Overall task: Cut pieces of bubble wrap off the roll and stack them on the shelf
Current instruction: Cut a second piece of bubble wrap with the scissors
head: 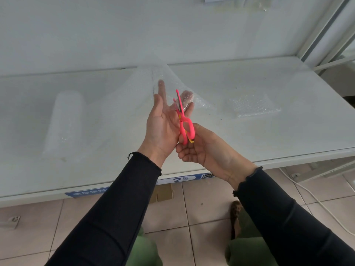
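Cutting should go best if the left hand (163,121), gripping the lifted bubble wrap sheet (134,87), pulls it taut with fingers clear of the blades, while the right hand (197,148), clasped round the handles of the pink scissors (183,120), runs one straight line. The sheet rises just right of the roll (65,120); well right of the roll lies the stack of cut pieces (251,106), both on the shelf (288,135); no box or bin shows

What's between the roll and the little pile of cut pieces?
In the head view, a raised bubble wrap sheet held by the left hand, and pink scissors gripped by the right hand, lie between roll and pile.
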Action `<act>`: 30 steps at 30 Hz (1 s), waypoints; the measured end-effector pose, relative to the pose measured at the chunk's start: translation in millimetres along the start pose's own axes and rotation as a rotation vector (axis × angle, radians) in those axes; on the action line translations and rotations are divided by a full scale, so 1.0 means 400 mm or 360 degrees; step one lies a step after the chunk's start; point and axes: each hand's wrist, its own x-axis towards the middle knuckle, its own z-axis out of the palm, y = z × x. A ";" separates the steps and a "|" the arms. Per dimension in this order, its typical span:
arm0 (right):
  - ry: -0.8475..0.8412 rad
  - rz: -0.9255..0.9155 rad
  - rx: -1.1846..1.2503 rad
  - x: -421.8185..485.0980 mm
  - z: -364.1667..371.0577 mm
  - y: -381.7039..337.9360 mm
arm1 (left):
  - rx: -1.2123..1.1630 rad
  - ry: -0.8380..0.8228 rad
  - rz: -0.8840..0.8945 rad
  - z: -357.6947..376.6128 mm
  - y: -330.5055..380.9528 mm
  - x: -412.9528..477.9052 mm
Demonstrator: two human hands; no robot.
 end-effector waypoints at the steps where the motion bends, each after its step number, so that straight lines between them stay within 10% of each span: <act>1: 0.0000 -0.0002 -0.0006 0.001 0.002 0.000 | 0.0006 0.0003 0.0007 -0.002 -0.001 0.001; 30: 0.0186 -0.0050 0.0129 0.012 0.010 0.008 | 0.0184 -0.0119 0.0059 -0.021 -0.025 -0.001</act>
